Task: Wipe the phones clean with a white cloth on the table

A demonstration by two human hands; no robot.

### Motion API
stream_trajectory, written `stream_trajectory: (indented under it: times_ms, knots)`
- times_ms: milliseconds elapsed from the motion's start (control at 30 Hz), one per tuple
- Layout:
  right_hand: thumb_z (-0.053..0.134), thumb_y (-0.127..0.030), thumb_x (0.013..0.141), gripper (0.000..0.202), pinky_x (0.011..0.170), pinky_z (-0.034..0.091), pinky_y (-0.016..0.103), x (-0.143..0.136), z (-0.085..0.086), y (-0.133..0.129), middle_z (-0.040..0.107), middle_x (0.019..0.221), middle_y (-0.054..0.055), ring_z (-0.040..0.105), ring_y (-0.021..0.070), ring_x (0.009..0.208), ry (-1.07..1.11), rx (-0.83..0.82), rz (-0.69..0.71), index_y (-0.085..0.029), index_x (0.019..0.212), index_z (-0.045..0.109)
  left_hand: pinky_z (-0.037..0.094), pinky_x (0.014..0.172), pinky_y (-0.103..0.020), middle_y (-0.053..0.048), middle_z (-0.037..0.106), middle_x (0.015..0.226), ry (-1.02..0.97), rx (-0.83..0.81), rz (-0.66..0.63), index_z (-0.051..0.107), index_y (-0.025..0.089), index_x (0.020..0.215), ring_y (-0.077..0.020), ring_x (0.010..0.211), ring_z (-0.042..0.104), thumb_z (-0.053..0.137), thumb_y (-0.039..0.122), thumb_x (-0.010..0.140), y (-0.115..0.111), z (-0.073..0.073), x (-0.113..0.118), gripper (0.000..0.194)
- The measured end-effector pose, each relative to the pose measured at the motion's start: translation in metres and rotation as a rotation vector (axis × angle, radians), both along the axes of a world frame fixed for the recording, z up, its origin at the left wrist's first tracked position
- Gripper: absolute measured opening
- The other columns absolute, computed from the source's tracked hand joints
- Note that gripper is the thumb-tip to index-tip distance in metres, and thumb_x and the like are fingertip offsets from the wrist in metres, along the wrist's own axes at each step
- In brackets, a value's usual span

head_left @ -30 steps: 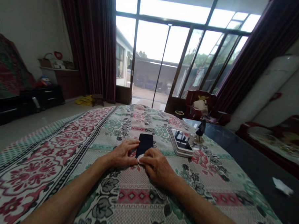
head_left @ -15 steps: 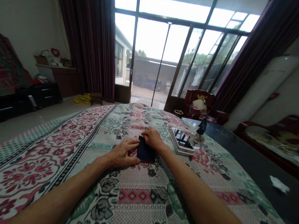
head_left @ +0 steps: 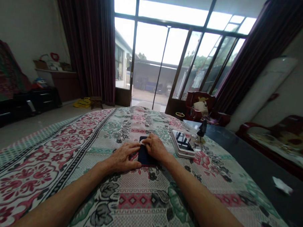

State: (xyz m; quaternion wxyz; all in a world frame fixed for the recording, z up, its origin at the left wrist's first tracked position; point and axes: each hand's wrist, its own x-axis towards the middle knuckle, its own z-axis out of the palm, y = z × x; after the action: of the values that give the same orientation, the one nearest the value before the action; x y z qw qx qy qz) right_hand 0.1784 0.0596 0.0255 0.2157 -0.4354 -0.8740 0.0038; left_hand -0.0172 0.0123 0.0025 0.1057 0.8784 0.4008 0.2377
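A flat, dark navy rectangle (head_left: 145, 156) with a reddish near edge lies on the patterned cloth; its kind I cannot make out. My left hand (head_left: 126, 156) rests at its left side, fingers stretched out and thumb apart, the tips touching the edge. Over the upper part of the rectangle, my right hand (head_left: 153, 146) is closed with bent fingers. A small white piece, perhaps tissue (head_left: 142, 142), peeks out at the right fingertips; most of it is hidden.
A stack of devices with a glossy black screen on top (head_left: 183, 141) lies right of my hands. Behind it stands a small dark object (head_left: 202, 129). A crumpled white paper (head_left: 282, 185) is on the dark surface at right. Beyond the table are chairs and glass doors.
My right hand has moved from the rectangle's far edge a little toward me, uncovering its top edge. The left hand stays in place at the left side.
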Motion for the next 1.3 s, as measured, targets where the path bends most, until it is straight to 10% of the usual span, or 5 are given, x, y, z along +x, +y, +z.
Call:
stream_trajectory:
  times_ms: [267, 767, 1300]
  knots:
    - [0.050, -0.012, 0.087, 0.027, 0.081, 0.041, 0.030, -0.001, -0.001, 0.001, 0.057, 0.088, 0.008, 0.052, 0.0190, 0.088, -0.022, 0.007, -0.040, -0.021, 0.094, 0.074, 0.039, 0.104, -0.047, -0.009, 0.052, 0.136, -0.018, 0.005, 0.036, 0.055, 0.026, 0.129, -0.0306, 0.123, 0.048, 0.064, 0.046, 0.075, -0.001, 0.001, 0.002, 0.059]
    - [0.054, -0.010, 0.083, 0.016, 0.076, 0.039, 0.032, 0.014, 0.000, -0.077, 0.054, 0.087, 0.005, 0.046, 0.0177, 0.083, 0.030, -0.003, 0.260, -0.021, 0.080, 0.066, 0.038, 0.105, -0.044, -0.013, 0.052, 0.133, -0.020, -0.008, 0.008, 0.057, 0.022, 0.127, -0.0290, 0.124, 0.046, 0.070, 0.053, 0.069, 0.005, -0.003, -0.001, 0.067]
    - [0.047, -0.017, 0.090, 0.027, 0.083, 0.039, 0.027, -0.004, 0.002, 0.020, 0.061, 0.091, 0.008, 0.054, 0.0187, 0.092, -0.112, -0.016, -0.049, -0.020, 0.095, 0.074, 0.038, 0.105, -0.041, -0.011, 0.053, 0.130, 0.046, -0.041, 0.029, 0.058, 0.020, 0.126, -0.0278, 0.120, 0.047, 0.065, 0.050, 0.074, -0.001, 0.009, 0.003, 0.060]
